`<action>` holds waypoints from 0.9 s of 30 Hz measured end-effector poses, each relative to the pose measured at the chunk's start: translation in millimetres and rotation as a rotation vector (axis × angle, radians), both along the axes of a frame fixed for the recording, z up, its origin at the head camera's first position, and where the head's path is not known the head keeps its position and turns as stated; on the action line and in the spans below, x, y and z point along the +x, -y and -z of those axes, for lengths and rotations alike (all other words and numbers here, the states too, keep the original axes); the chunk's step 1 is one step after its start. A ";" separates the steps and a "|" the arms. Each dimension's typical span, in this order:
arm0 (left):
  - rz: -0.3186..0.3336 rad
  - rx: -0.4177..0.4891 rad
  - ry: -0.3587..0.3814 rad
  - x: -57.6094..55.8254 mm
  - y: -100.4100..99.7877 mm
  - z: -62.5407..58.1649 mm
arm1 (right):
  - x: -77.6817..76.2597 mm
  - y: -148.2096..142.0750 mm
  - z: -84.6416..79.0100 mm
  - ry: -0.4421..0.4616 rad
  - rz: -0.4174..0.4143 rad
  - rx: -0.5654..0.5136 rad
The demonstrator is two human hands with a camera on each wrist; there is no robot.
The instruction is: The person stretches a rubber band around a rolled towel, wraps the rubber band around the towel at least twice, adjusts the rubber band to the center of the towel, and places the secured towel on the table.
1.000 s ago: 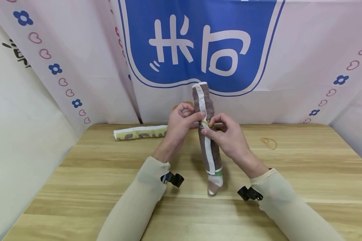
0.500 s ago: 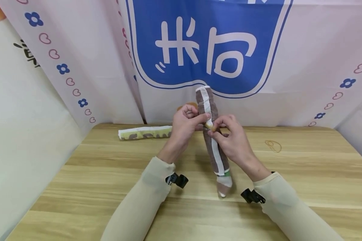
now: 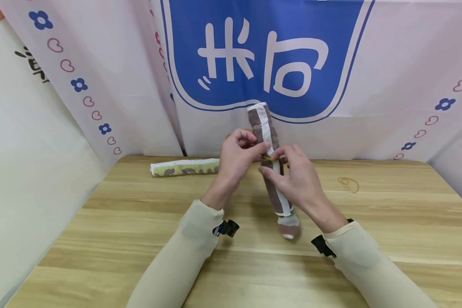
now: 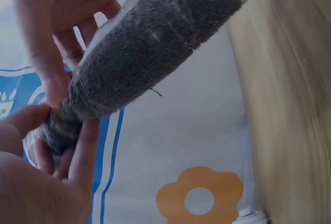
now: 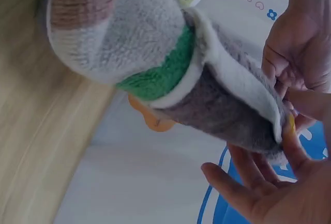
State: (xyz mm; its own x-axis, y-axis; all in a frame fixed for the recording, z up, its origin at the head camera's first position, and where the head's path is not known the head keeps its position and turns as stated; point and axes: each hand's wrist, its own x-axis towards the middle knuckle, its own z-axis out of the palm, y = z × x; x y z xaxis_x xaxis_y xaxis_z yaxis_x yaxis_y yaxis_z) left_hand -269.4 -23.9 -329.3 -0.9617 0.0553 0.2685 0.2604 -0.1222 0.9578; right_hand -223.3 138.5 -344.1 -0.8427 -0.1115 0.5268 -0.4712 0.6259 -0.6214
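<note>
A rolled brown towel point(image 3: 272, 188) with a white edge strip is held up off the table, tilted, between both hands. Its lower end shows green, grey and pinkish bands in the right wrist view. A thin yellow rubber band point(image 3: 268, 158) goes round its pinched-in middle. My left hand point(image 3: 235, 156) grips the roll at this waist, thumb on the white strip. With curled fingers, my right hand point(image 3: 300, 175) holds the roll just below, its index fingertip at the rubber band point(image 5: 292, 122). The fingers hide part of the band.
Behind my left hand lies another roll point(image 3: 188, 167), yellow-green with grey spots and a white edge. A loose rubber band point(image 3: 348, 185) rests at the right on the wooden table point(image 3: 100, 239). A printed cloth backdrop point(image 3: 211, 132) hangs along the table's back edge.
The roll's lower end has risen slightly and tilted, and now looks shorter. My right thumb and index finger, together at the rubber band half a second ago, are now spread apart along the roll.
</note>
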 end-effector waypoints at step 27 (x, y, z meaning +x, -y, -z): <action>-0.042 -0.006 0.019 -3.6 -3.6 8.6 | -3.8 -3.5 4.5 0.002 -0.177 -0.117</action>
State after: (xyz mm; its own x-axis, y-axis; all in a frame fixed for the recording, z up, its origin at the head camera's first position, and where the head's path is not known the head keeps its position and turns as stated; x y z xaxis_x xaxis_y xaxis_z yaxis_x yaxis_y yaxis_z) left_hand -273.0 -20.3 -337.9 -0.9680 0.0163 0.2504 0.2473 -0.1057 0.9631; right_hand -227.1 142.0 -348.6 -0.8162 -0.1960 0.5436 -0.5665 0.4568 -0.6859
